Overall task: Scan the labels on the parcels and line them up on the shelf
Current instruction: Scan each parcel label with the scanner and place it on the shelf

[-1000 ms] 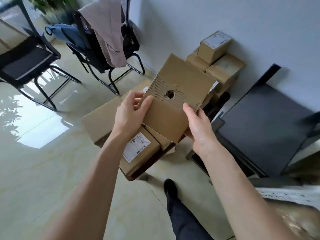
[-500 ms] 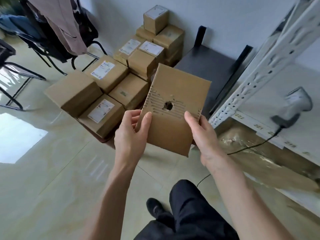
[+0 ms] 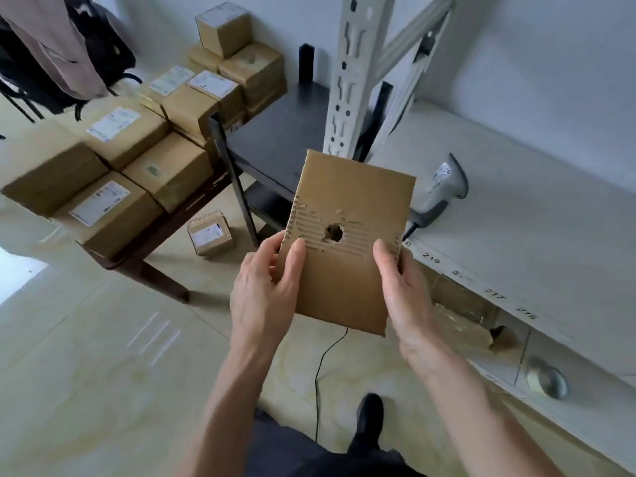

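Flat cardboard parcel [image 3: 347, 242], left of the scanner [image 3: 444, 187]: we judge it light, stiff, torn mid-face; left hand [image 3: 265, 297] and right hand [image 3: 406, 294] grips pinch its lower side edges.

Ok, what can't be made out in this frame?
- Flat parcel, head view: label not visible; only the torn brown face shows.
- Labels on the stacked parcels: print too small and blurred.
- Scanner on the shelf: parcel hides its cable end.
- Shelf numbers: partly blurred.
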